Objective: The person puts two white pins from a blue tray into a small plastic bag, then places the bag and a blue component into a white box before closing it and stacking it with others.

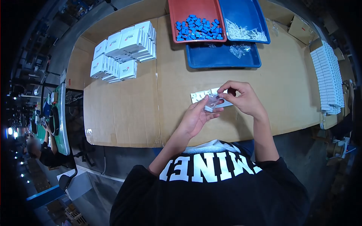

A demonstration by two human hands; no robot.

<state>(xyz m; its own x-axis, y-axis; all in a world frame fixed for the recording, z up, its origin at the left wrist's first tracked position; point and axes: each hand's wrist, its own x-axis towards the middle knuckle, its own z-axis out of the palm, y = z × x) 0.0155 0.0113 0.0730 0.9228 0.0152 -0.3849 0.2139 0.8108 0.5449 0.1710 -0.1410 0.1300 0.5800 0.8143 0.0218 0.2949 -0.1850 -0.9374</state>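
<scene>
Between my two hands is a small clear plastic bag with a small white piece in its lower end. My left hand has its thumb and fingers closed on the bag from the left. On the other side, my right hand pinches the bag's upper right edge between thumb and fingertips. Behind and just beyond my hands, an open white box or card with white parts lies on the cardboard surface, partly hidden by my fingers.
Stacked white boxes stand at the back left. A red tray holds blue pieces, a blue tray white sticks, and a lower blue tray clear bags. White boxes line the right edge. Another person is far left.
</scene>
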